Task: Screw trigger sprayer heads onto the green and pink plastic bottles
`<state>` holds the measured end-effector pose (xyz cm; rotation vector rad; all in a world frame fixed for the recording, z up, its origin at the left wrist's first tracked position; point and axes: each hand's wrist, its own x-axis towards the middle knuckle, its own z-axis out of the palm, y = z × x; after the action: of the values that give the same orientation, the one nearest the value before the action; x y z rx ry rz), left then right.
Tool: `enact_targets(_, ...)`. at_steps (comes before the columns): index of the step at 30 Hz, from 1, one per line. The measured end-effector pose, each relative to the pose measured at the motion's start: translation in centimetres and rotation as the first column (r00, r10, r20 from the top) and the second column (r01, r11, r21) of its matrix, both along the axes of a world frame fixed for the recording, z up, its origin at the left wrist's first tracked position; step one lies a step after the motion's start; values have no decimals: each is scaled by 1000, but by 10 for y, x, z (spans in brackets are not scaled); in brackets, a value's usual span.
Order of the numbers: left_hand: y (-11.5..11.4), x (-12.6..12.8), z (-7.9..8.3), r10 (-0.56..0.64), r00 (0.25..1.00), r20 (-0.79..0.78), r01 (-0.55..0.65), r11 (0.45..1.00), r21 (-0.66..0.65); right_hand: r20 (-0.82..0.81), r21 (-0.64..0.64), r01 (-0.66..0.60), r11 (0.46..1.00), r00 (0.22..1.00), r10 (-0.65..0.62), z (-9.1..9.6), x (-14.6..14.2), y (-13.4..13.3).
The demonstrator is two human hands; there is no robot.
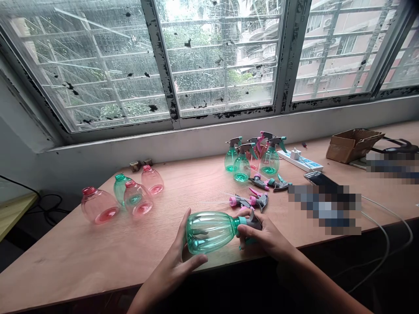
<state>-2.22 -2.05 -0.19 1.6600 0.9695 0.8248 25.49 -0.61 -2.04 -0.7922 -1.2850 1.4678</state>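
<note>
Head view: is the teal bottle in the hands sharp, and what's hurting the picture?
In the head view, the teal plastic bottle looks fairly sharp; the window is blown out near its top, the wooden table edge bows from wide-angle distortion, and a pixelated patch hides things at right.

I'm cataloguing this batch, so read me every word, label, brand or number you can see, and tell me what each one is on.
No readable words, brands or numbers show.
Green plastic bottle being held: no label or print visible.
White power strip: blue markings, too small to read.
Cardboard box: nothing legible.
</note>
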Motion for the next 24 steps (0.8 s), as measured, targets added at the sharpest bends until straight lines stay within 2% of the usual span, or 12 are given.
enact_targets(3, 2, 1, -4, -26, 999, 21, 26, 1000, -14, 3, -2, 9, 1000, 1000, -9, 0, 0, 0)
enact_targets(8, 4, 5, -5, 0, 1000, 29, -3, 997, 71, 4, 8, 10, 1000, 1000, -10, 0, 1, 0)
enact_targets(15, 0, 3, 3, 1, 1000, 8, -1, 999, 47, 3, 15, 5, 1000, 1000, -5, -1, 0, 1)
enact_targets(24, 2, 4, -4, -12, 998, 62, 12, 1000, 13, 6, 6, 5, 1000, 1000, -5, 0, 0, 0)
